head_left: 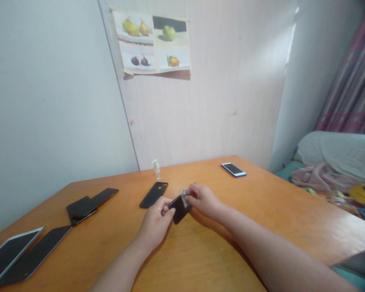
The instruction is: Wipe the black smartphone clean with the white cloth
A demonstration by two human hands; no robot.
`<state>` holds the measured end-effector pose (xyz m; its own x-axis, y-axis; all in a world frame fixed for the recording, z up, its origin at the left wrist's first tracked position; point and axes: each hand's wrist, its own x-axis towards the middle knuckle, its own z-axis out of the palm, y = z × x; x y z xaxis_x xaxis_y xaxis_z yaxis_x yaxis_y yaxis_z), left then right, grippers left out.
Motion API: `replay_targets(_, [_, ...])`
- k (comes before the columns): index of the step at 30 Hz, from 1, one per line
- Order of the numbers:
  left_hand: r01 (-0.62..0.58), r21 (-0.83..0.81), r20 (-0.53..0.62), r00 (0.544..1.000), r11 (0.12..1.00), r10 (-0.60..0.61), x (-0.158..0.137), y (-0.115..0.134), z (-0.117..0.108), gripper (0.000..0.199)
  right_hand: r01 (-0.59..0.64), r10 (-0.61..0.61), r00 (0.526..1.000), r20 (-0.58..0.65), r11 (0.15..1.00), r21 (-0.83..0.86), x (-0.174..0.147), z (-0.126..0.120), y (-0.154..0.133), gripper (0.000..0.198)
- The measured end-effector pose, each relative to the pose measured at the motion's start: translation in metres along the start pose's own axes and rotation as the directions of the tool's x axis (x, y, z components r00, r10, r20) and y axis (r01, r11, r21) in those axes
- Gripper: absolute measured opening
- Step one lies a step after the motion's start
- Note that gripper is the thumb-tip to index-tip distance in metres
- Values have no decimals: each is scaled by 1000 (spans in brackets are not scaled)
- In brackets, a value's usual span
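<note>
My left hand (158, 219) grips a black phone (180, 211) by its left edge, thumb on top, and holds it tilted just above the table. At the phone's upper right, my right hand (202, 199) has its fingers closed on a crumpled whitish wipe (184, 198) that touches the phone's surface. Fingers hide part of the wipe. Just beyond my left hand, a black phone case (153, 194) with a round hole lies on the table. Behind the case stands a small clear pump bottle (157, 170).
On the wooden table (219, 259), a blue-edged phone (233, 170) lies at the far right. Several dark devices (91, 205) lie at the left, near a white-framed tablet (13, 253). Fruit pictures (153, 44) hang on the wall. Bedding (337, 154) is piled at the right.
</note>
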<state>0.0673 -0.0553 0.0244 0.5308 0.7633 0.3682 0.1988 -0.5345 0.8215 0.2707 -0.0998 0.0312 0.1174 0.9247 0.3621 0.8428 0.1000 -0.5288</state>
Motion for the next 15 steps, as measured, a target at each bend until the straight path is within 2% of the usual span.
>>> replay_targets(7, [9,-28,-11,1000,1000,-10,-1,-1,1,17,-52,54,996,69,998,-26,-4,1,3,11])
replay_targets(12, [-5,-24,29,1000,1000,6,-2,-1,1,16,33,-34,999,11,995,94,-3,4,-6,8])
replay_targets(15, [-8,-7,10,1000,1000,8,-1,-1,1,16,5,-6,999,46,1000,25,-6,5,-5,16])
